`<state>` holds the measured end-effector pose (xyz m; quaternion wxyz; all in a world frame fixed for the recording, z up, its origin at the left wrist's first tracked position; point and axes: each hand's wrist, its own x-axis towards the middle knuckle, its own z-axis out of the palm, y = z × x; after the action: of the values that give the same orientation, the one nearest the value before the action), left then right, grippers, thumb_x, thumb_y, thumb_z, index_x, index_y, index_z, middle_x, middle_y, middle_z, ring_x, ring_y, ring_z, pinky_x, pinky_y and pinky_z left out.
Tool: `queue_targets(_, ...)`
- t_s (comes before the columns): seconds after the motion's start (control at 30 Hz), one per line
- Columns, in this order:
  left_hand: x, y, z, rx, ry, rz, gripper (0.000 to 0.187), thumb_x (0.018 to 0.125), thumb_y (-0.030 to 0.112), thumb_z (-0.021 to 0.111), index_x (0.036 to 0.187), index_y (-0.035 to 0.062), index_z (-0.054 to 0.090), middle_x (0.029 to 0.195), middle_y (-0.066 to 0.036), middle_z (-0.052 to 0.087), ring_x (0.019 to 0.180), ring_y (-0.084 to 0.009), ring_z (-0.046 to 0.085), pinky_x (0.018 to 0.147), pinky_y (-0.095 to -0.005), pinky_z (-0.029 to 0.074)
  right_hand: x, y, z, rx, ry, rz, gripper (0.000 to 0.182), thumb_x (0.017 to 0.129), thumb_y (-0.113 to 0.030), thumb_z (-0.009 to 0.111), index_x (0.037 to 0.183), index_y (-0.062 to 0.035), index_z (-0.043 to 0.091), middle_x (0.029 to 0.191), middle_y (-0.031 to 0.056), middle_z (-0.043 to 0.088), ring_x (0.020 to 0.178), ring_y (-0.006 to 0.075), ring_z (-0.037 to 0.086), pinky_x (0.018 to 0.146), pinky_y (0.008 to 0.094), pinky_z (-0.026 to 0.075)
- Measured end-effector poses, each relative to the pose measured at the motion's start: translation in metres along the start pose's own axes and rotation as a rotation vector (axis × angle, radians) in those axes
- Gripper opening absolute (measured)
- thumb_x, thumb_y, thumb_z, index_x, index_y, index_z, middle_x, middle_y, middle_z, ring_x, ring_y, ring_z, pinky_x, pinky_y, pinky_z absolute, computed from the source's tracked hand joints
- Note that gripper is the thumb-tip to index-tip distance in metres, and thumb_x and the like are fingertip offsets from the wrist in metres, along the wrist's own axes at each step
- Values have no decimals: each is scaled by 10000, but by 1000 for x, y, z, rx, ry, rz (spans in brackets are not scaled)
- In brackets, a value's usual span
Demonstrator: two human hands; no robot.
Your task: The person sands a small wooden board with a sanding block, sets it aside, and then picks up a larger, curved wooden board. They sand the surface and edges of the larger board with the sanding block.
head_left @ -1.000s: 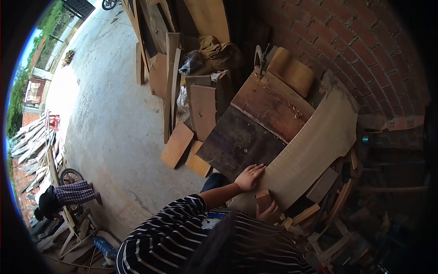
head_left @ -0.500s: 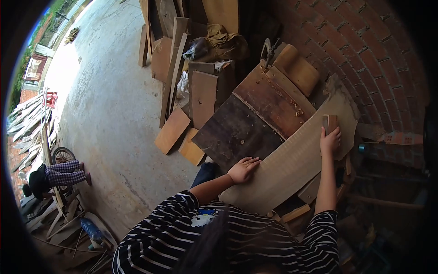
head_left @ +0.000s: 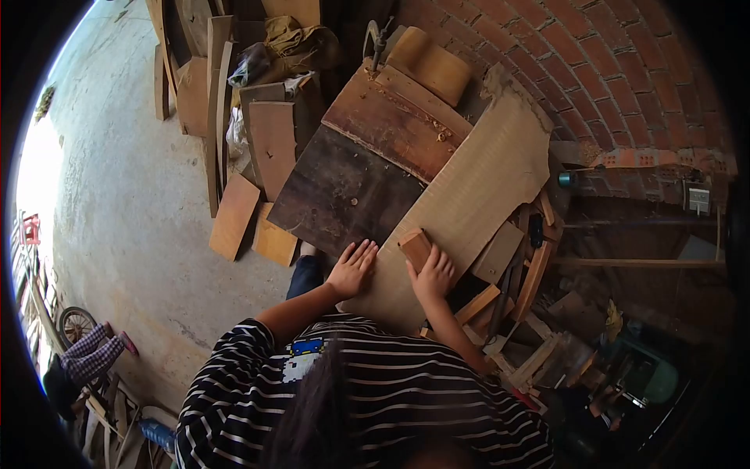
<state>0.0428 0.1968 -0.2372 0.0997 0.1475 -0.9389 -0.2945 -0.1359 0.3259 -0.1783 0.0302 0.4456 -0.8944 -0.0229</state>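
Note:
A long, pale wooden board (head_left: 484,180) with one ragged edge lies slantwise over the work table in front of me. My right hand (head_left: 433,275) grips a small reddish-brown wooden block (head_left: 416,248) on the board's upper face, close to my body. The block's underside is hidden. My left hand (head_left: 354,270) lies flat with fingers stretched out at the board's left edge, beside the dark tabletop (head_left: 336,187).
A metal clamp (head_left: 376,43) and a curved wooden piece (head_left: 430,66) sit at the table's far end. Planks (head_left: 273,144) lean at the left. Wood offcuts (head_left: 535,277) lie at the right, below a brick wall (head_left: 578,78). Another person (head_left: 86,359) bends at far left.
My right hand has drawn the block along the board from its far part back towards my body. My left hand stays at the board's edge. The view has shifted to the right.

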Motion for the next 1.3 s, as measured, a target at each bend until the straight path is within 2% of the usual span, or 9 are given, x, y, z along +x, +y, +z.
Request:
queue_targets(0.1,-14,2,-1,152,-153,-29,622,871,245,510,1407,15,292,1454,-130,350,1383,-245,269,1129,-441,135,-92,-37,-1,75,-148,-137,829,642,-403,773,1318,-96,404,1123,149,489,978,332,509,846,483,404)
queue_targets(0.23,-17,8,5,-10,-86,-142,660,830,239,509,1427,66,287,1482,-97,317,1397,-217,244,1133,-437,109,-87,-45,-4,160,-122,-45,854,616,-358,795,1338,-120,405,1163,135,479,1014,333,497,864,482,389)
queue_targets(0.33,-17,12,12,-56,-26,-219,727,712,113,515,1411,59,322,1473,-101,335,1390,-236,261,1126,-452,126,-11,-20,-10,173,-131,-8,859,611,-312,817,1350,-174,400,1178,118,481,1049,337,487,881,482,376)
queue_targets(0.63,-19,12,10,-115,25,-209,691,709,86,497,1384,35,354,1430,-121,399,1366,-275,307,1117,-484,144,314,116,-25,52,78,229,784,727,-568,670,1370,-213,394,1245,88,504,1176,294,458,959,447,358)
queue_targets(0.8,-18,14,8,-167,53,-238,612,729,51,462,1339,45,420,1404,-119,433,1350,-275,334,1115,-468,163,370,124,-30,12,85,336,794,725,-584,663,1378,-227,385,1293,83,485,1205,289,446,983,440,343)
queue_targets(0.97,-18,15,7,-82,9,-236,591,755,83,491,1340,60,413,1429,-100,401,1363,-250,311,1120,-437,156,295,102,-20,5,92,194,768,733,-570,656,1370,-232,391,1219,83,510,1155,282,470,962,448,349)
queue_targets(1.13,-26,4,-13,13,-68,-104,497,832,202,538,1299,58,444,1391,-105,429,1316,-256,365,1070,-447,248,118,26,-12,90,-24,0,738,706,-494,715,1331,-225,429,1161,82,519,1048,292,508,872,452,391)
queue_targets(1.2,-50,-14,-14,57,-392,-148,372,872,247,527,1193,60,509,1233,-126,523,1197,-290,449,981,-442,335,31,-14,-7,169,-121,-82,837,601,-389,800,1336,-249,425,1145,71,514,1027,294,510,856,453,391)
queue_targets(1.3,-58,-28,-22,-266,-506,-267,279,880,219,507,1103,55,541,1057,-154,561,1056,-339,493,896,-456,377,-72,-60,-6,267,-155,-202,871,592,-373,792,1364,-261,407,1188,67,500,1022,271,511,891,446,377)
